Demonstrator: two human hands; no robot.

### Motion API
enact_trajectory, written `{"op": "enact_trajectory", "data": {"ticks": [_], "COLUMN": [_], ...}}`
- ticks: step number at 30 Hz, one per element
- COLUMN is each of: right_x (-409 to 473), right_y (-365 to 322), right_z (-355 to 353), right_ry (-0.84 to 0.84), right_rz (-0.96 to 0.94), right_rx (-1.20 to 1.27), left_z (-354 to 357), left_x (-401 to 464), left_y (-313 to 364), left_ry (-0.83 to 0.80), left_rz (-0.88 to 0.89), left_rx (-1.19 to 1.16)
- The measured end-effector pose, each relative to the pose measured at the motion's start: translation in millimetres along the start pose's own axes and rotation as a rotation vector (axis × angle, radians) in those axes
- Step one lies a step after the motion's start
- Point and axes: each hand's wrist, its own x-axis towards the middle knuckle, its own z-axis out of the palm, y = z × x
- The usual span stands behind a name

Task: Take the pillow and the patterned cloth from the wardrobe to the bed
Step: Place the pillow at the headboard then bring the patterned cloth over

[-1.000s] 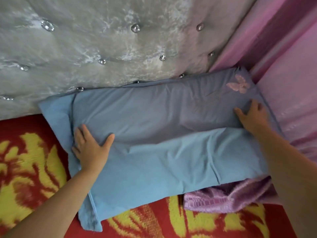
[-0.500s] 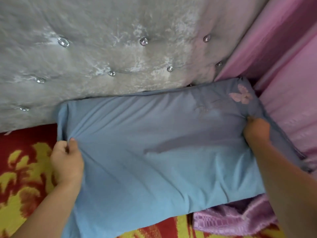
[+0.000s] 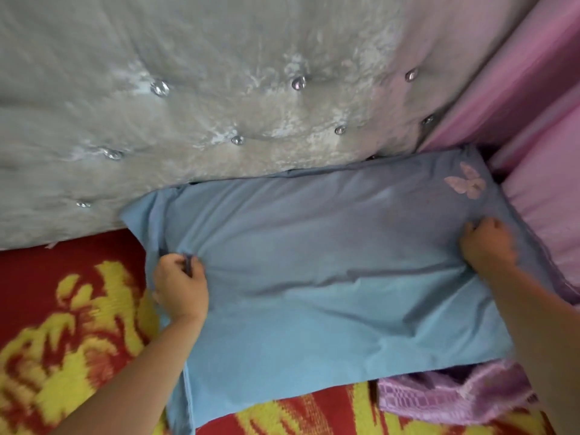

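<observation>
Nearest me, on the red and yellow blanket (image 3: pixel 56 356), a purple cloth (image 3: pixel 439 394) pokes out from under the pillow's (image 3: pixel 314 277) near right corner; whether it is the patterned one I cannot tell. Both things look already delivered to the bed, so only straightening seems left. Left hand (image 3: pixel 180 287) pinches a fold of blue cover at the pillow's left end; right hand (image 3: pixel 488 243) is curled shut on the cover at the right end. Beyond, the pillow butts the grey headboard (image 3: pixel 219 105), with a pink curtain (image 3: pixel 533 89) crowding the right; free room lies only leftward and toward me
</observation>
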Motion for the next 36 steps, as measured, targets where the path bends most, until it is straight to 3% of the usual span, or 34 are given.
{"op": "enact_trajectory", "data": {"ticks": [3,8,12,18,24,29,36], "right_x": [-53,-157,-212,-281,-347,-396,-447], "right_y": [-44,-147,-223,-311,-350,-344,-280], "right_z": [-28,-45,-52,-77,-141,-202,-255], "right_ry": [0.069,0.01,0.007,0.037,0.091,0.128,0.195], "right_rz": [-0.187,-0.495,-0.568,-0.492,-0.415,-0.362,-0.264], "right_rx": [-0.017,-0.095,-0.106,-0.085,-0.147,-0.143,-0.046], "left_z": [-16,-58,-110,-190,-278,-335,-376], "left_x": [2,29,82,156,188,175,106], "left_y": [28,80,89,81,95,133,173], "left_ry": [-0.104,-0.356,-0.36,-0.378,-0.377,-0.413,-0.43], "left_rz": [0.244,0.722,0.948,1.163,1.245,1.316,1.462], "left_rx": [0.064,0.171,0.289,0.337,0.34,0.391,0.459]}}
